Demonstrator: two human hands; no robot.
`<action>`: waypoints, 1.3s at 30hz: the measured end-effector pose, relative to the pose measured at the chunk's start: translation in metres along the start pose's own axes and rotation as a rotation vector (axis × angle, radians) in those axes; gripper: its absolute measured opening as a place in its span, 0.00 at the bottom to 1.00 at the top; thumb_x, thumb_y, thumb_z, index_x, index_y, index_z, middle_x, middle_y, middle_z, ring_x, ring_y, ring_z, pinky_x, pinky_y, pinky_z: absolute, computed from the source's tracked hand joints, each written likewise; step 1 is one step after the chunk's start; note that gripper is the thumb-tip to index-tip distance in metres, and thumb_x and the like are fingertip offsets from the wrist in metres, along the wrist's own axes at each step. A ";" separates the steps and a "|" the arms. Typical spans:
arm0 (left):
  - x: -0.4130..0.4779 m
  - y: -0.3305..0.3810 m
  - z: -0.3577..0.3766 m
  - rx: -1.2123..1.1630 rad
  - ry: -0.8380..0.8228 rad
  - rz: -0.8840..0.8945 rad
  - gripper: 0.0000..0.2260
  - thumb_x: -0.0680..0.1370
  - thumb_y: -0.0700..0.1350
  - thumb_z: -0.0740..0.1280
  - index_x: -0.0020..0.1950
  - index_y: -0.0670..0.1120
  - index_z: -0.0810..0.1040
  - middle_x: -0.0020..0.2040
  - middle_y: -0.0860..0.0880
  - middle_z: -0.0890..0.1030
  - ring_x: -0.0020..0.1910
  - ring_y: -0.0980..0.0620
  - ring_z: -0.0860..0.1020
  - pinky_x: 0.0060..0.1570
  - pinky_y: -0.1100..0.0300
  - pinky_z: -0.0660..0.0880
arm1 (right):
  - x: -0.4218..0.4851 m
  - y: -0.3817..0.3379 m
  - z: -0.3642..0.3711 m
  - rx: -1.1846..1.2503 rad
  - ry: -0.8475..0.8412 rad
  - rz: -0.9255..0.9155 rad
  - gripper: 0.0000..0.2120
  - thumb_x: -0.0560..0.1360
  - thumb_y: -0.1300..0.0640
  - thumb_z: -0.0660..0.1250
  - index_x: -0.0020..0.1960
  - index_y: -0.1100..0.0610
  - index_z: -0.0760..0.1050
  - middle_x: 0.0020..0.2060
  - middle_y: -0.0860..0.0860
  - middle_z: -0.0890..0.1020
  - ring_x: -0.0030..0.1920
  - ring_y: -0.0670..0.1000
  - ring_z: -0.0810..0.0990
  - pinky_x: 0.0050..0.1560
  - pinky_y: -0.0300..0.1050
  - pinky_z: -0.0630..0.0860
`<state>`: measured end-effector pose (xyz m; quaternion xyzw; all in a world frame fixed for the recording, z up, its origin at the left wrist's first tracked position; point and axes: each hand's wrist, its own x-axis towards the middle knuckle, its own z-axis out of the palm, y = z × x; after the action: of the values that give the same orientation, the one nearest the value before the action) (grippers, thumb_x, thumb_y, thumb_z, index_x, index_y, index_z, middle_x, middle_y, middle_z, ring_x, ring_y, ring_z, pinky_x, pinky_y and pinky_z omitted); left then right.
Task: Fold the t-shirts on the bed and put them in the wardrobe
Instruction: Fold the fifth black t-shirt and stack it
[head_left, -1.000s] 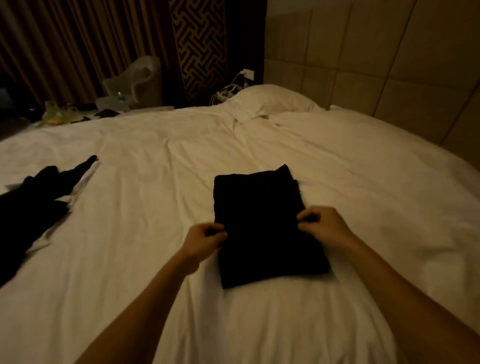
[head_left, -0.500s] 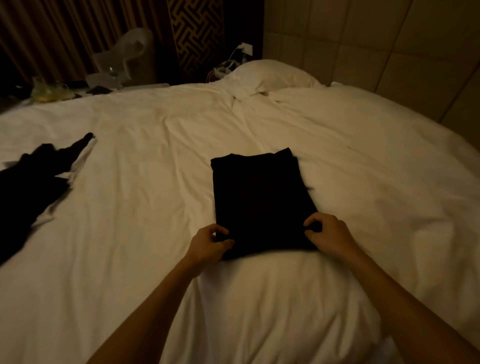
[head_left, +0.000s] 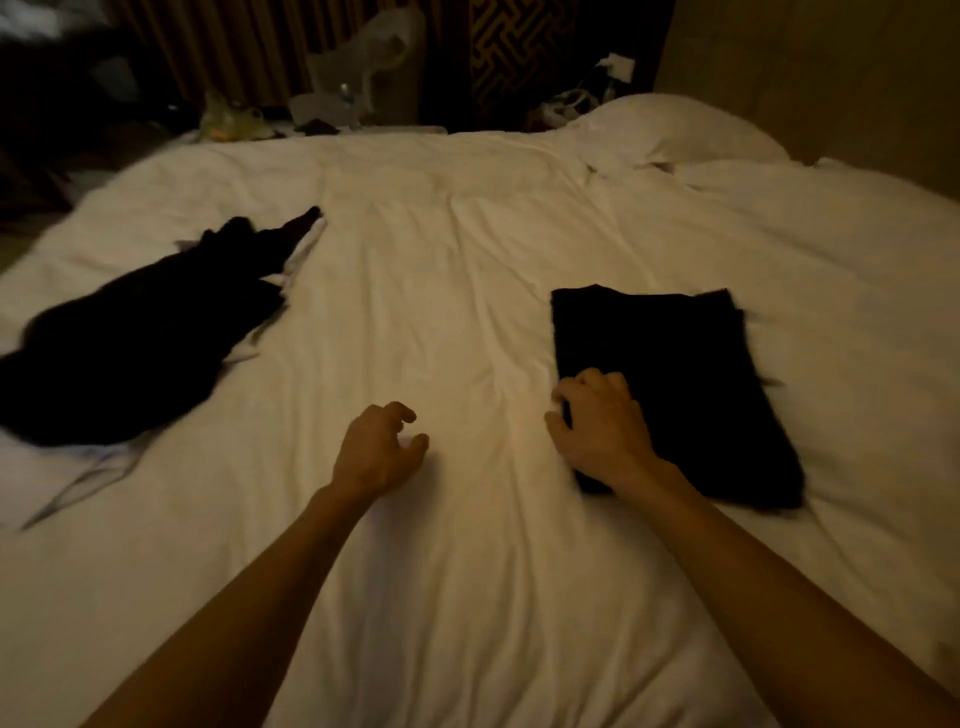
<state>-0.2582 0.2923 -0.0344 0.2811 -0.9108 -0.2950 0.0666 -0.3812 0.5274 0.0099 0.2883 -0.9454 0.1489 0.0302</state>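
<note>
Bed (head_left: 467, 270) is white, glowing cream in the dim light. Folded shirt (head_left: 691, 374) is plain black. The pile (head_left: 130, 353) is black too, with white cloth (head_left: 307, 248) peeking out at its edge. White pillow (head_left: 675, 130). Brown striped curtain (head_left: 234, 52), and a dark panel (head_left: 511, 52) with a golden fret pattern.

Dim warm yellow light, brightest on the white bedding (head_left: 467, 322) at centre, upper left background sinking to near black, folded t-shirt (head_left: 685, 374) and loose dark clothes (head_left: 119, 358) flat detail-less silhouettes, motion blur at left, wide-angle bowing at the edges
</note>
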 end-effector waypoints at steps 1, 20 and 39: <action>0.002 -0.024 -0.012 0.032 0.034 -0.018 0.18 0.77 0.53 0.70 0.65 0.48 0.76 0.60 0.44 0.77 0.54 0.46 0.77 0.55 0.54 0.74 | 0.008 -0.023 0.013 0.031 -0.026 -0.048 0.15 0.79 0.47 0.63 0.63 0.52 0.75 0.61 0.51 0.75 0.62 0.56 0.69 0.58 0.52 0.73; 0.048 -0.345 -0.167 0.303 0.301 -0.229 0.40 0.70 0.67 0.62 0.78 0.51 0.63 0.78 0.48 0.63 0.77 0.44 0.60 0.70 0.43 0.65 | 0.128 -0.396 0.225 0.023 -0.273 -0.649 0.39 0.78 0.52 0.65 0.81 0.50 0.47 0.80 0.46 0.41 0.80 0.55 0.41 0.76 0.58 0.51; 0.016 -0.329 -0.177 0.384 -0.032 -0.231 0.21 0.78 0.61 0.61 0.68 0.55 0.76 0.69 0.48 0.76 0.65 0.43 0.75 0.63 0.50 0.73 | 0.095 -0.392 0.204 -0.163 -0.321 -0.562 0.14 0.81 0.51 0.57 0.62 0.47 0.78 0.54 0.53 0.79 0.58 0.56 0.71 0.48 0.52 0.61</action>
<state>-0.0657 -0.0248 -0.0799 0.3862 -0.9130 -0.1261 -0.0367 -0.2368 0.1060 -0.0671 0.5543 -0.8303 0.0114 -0.0563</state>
